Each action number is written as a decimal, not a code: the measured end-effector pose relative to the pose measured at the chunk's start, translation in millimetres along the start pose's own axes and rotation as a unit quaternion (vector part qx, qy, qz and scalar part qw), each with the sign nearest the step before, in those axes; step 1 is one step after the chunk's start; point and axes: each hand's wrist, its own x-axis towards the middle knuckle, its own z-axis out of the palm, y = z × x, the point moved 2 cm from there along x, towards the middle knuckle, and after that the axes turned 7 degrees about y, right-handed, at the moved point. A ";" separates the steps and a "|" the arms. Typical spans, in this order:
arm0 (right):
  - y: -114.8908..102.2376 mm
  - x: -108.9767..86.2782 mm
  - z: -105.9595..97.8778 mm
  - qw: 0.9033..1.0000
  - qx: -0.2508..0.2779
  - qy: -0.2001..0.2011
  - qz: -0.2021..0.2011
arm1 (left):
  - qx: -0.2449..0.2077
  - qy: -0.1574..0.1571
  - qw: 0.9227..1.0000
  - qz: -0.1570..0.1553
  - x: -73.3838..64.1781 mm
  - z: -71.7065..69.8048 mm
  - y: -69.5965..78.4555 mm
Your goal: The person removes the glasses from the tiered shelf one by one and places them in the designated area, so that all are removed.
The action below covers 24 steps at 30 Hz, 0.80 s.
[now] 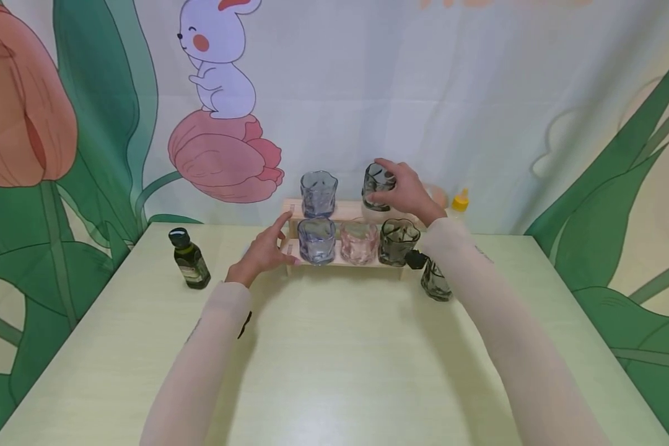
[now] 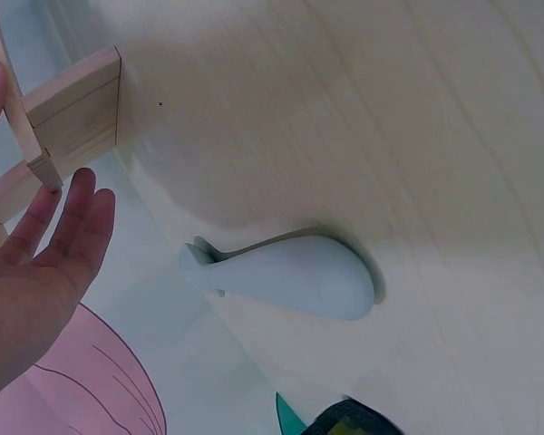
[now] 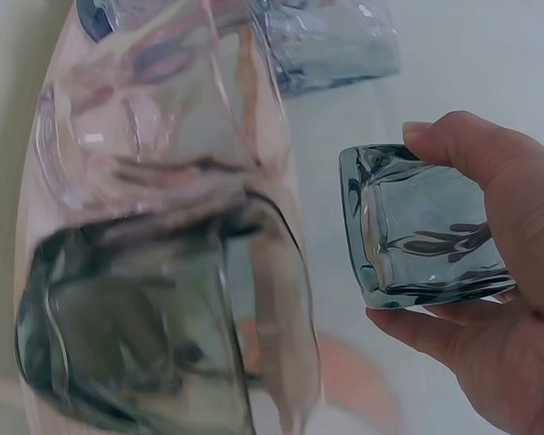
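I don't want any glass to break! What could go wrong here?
1. The right hand holds the grey glass by its sides above the wooden rack; if it slips, it could hit the glasses below.
2. The right forearm passes close over another grey glass on the table and could knock it.

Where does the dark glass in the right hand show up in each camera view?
Head: the dark glass sits right of centre, at the upper shelf of the wooden rack, gripped by the right hand.
Left wrist: not in it; only the left hand and a rack corner show.
Right wrist: centre right, held by thumb and fingers.
Shared landmark: the wooden rack.
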 end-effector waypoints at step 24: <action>53.8 -57.2 -54.2 0.999 -0.021 0.038 -0.009 | 0.010 -0.005 1.000 0.003 2.1 -0.2 -1.3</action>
